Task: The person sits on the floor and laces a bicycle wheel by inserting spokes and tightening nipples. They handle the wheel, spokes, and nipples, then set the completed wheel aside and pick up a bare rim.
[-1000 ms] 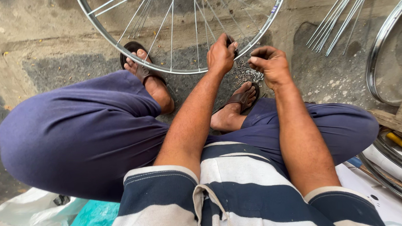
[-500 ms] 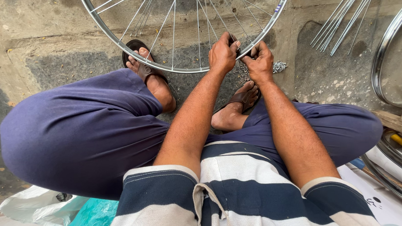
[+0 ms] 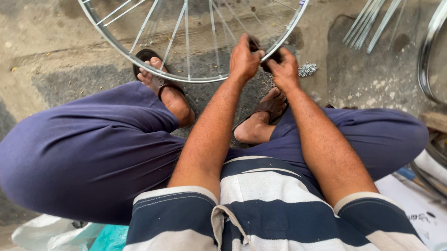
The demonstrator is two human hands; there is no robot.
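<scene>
A silver bicycle wheel rim (image 3: 130,52) with thin spokes (image 3: 187,31) lies on the concrete floor in front of my crossed legs. My left hand (image 3: 244,58) grips the near edge of the rim, fingers curled over it. Beside it my right hand (image 3: 283,67) is closed at the same stretch of rim, pinching something small and dark that I cannot make out. Both hands touch each other. A little heap of small metal spoke nipples (image 3: 307,69) lies on the floor just right of my right hand.
A bundle of loose spokes (image 3: 374,16) lies at the upper right. Another metal rim (image 3: 431,41) curves along the right edge, with more rims (image 3: 444,173) below it. My sandalled feet (image 3: 156,80) rest under the wheel. Plastic bags (image 3: 62,238) lie at the lower left.
My right hand has moved left from the heap of nipples to the rim and now sits against my left hand. The left hand stays on the rim.
</scene>
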